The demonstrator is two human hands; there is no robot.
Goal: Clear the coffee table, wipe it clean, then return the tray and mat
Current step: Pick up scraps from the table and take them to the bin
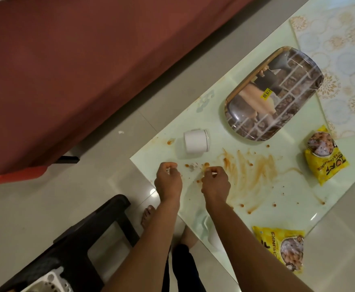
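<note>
1. Centrally, the tabletop (282, 186) is a pale green glossy surface smeared with orange-brown streaks (250, 171) and dotted with small crumbs (195, 165) near its left corner.
2. The tray (273, 93), oval with a printed picture and a yellow price sticker, lies flat on the far part of the tabletop, well apart from both hands.
3. The mat (340, 60), pale with round floral patterns, lies at the far right end of the tabletop, its edge next to the tray.
4. The left hand (168, 180) hovers over the tabletop's left corner with fingers curled; its grip is narrow, and whether it pinches something small cannot be told.
5. The right hand (215, 183) is just beside it, over the crumbs, fingers likewise curled in a narrow grip around what looks like a small pale scrap, though this is unclear.
6. A white cup (196, 143) lies on its side between the hands and the tray.
7. Two yellow snack packets rest on the tabletop: one (325, 157) at the right beside the mat, another (282, 251) at the near edge.
8. A maroon sofa (88, 70) stands beyond the tiled floor (35, 207), and a black chair (84, 245) stands near the person's bare feet (148, 214).
</note>
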